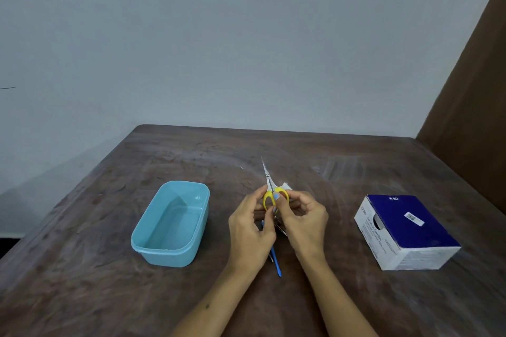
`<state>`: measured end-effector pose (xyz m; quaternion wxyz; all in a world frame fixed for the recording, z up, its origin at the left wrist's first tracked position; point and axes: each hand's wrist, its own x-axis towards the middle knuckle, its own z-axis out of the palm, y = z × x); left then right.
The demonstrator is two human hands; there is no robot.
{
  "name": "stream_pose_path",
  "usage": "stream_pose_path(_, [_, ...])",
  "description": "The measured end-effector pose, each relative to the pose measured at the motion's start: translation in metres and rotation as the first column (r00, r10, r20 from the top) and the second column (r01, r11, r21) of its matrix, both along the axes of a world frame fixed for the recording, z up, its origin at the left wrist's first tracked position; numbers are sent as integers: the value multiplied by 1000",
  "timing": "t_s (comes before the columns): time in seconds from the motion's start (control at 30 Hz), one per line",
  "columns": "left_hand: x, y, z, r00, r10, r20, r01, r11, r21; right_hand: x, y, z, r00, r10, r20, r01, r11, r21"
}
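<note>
Yellow-handled small steel scissors (pixel 269 186), held in both your hands above the table.
Your left hand (pixel 250 227) pinches the left handle loop and your right hand (pixel 304 223) curls round the right one, with the blades together and pointing away from you over the middle of the brown wooden table (pixel 315 161). A thin blue plastic tool (pixel 276 260) lies between your wrists. The light blue rectangular plastic tub (pixel 172 223) sits to your left, and the dark blue and white cardboard box (pixel 405 230) well to your right.

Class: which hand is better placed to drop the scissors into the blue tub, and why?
Left: the left hand holds the scissors and lies nearer the blue tub; the right hand, also on them, would probably cross over.
</note>
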<state>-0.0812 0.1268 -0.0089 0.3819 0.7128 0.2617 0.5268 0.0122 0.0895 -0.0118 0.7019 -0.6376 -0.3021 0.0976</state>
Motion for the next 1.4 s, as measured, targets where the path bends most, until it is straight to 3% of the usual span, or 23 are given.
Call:
stream_pose_path(0.83, [2, 6, -4, 999, 29, -23, -29, 999, 26, 1, 5, -3, 1000, -5, 17, 6, 998, -57])
stream_pose_path(1.17, [-3, 9, -5, 998, 61, 20, -58, 989, -134, -4, 4, -1, 990, -84, 113, 83, 996, 17])
stream_pose_path(1.4, [-7, 7, -2, 995, -14, 95, 34, 977, -209, -16, -1, 1, 970, -153, 189, 138, 987, 87])
